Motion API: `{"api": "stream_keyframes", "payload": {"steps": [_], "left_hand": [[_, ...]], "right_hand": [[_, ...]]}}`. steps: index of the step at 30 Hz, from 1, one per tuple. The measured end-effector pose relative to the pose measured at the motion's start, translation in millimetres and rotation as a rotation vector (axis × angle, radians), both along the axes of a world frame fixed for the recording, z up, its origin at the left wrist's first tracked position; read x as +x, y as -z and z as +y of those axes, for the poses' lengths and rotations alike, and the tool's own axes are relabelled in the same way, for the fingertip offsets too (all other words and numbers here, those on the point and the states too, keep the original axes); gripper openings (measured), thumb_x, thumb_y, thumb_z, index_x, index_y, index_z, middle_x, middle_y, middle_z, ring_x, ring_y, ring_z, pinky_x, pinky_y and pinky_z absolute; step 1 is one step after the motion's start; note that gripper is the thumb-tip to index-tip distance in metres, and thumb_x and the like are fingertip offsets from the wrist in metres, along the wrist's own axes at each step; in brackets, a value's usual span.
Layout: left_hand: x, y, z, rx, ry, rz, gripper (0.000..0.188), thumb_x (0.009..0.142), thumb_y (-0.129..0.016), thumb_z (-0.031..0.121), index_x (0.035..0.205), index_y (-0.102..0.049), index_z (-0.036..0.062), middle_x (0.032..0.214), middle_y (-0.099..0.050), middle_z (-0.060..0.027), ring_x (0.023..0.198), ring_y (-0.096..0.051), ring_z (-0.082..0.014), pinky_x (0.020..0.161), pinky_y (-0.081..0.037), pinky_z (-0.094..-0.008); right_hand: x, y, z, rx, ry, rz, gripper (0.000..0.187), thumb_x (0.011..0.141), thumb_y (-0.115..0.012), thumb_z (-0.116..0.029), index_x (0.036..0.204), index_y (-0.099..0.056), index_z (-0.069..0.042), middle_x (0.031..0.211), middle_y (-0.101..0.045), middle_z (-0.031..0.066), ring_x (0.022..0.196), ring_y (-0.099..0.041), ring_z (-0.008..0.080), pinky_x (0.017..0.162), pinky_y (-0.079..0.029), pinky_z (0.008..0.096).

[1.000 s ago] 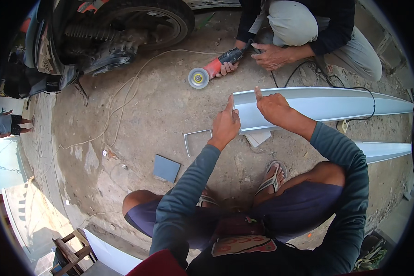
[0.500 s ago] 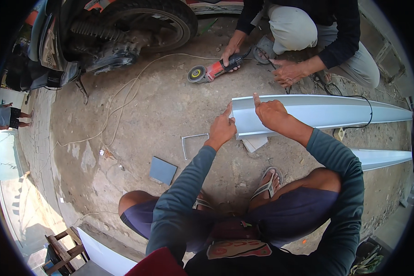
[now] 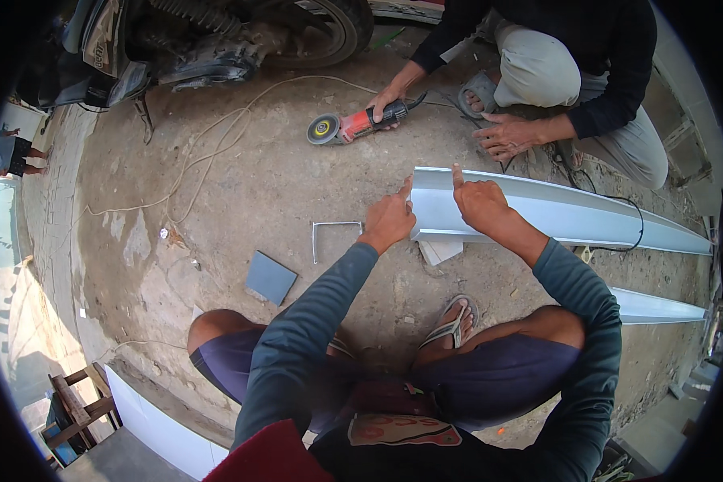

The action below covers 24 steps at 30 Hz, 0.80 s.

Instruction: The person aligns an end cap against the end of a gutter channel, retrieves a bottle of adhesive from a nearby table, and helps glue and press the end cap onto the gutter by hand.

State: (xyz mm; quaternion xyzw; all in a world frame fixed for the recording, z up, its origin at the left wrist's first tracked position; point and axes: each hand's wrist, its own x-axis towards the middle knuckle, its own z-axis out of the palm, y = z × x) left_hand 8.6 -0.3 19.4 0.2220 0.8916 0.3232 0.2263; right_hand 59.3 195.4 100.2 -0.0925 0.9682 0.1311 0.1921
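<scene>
A long white gutter-like channel lies on the ground in front of me, its cut end toward the left. At that end is my left hand, its index finger stretched along the end edge and the other fingers partly curled. My right hand is over the channel just right of the end. Its index finger points at the far rim while the rest fold in. Neither hand holds anything. Across from me, a crouching person's hand grips a red and black angle grinder; that person's other hand rests by the knee.
A pale block sits under the channel's end. Nearby lie a thin bent U-shaped strip and a grey square tile. A second channel is at the right. Cords cross the ground; a motorcycle stands far left.
The person opposite has shifted the angle grinder slightly left, and their other hand has opened flatter. My hands keep nearly the same pose at the channel's end; the whole view has shifted a little.
</scene>
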Motion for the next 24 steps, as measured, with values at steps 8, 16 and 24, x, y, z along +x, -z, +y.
{"api": "stream_keyframes", "payload": {"steps": [8, 16, 24], "left_hand": [[-9, 7, -16, -0.127, 0.026, -0.049, 0.063, 0.087, -0.059, 0.019, 0.148, -0.048, 0.0075, 0.105, -0.071, -0.0248, 0.098, -0.07, -0.042, 0.088, -0.056, -0.0505], [-36, 13, -81, -0.555, -0.007, -0.102, 0.067, 0.083, -0.074, 0.044, 0.137, -0.058, 0.0086, 0.123, -0.069, -0.0212, 0.116, -0.065, -0.0393, 0.099, -0.051, -0.0473], [-32, 83, -340, -0.776, -0.643, -0.378, 0.115, 0.074, -0.078, 0.064, 0.148, -0.028, -0.0076, 0.138, -0.057, -0.0291, 0.129, -0.057, -0.0424, 0.107, -0.047, -0.0457]], "right_hand": [[-3, -7, -5, -0.016, 0.039, -0.028, 0.071, 0.081, -0.063, -0.004, 0.145, -0.039, 0.017, 0.076, -0.073, 0.0137, 0.067, -0.073, 0.0253, 0.06, -0.055, 0.038], [-7, -13, 2, -0.093, 0.107, -0.067, 0.065, 0.083, -0.06, -0.003, 0.143, -0.044, 0.013, 0.086, -0.074, 0.0182, 0.077, -0.074, 0.0306, 0.067, -0.057, 0.042], [-16, -43, 29, -0.243, 0.248, -0.047, 0.052, 0.093, -0.065, -0.017, 0.139, -0.052, 0.005, 0.104, -0.07, 0.0263, 0.096, -0.07, 0.0408, 0.083, -0.056, 0.0488]]}}
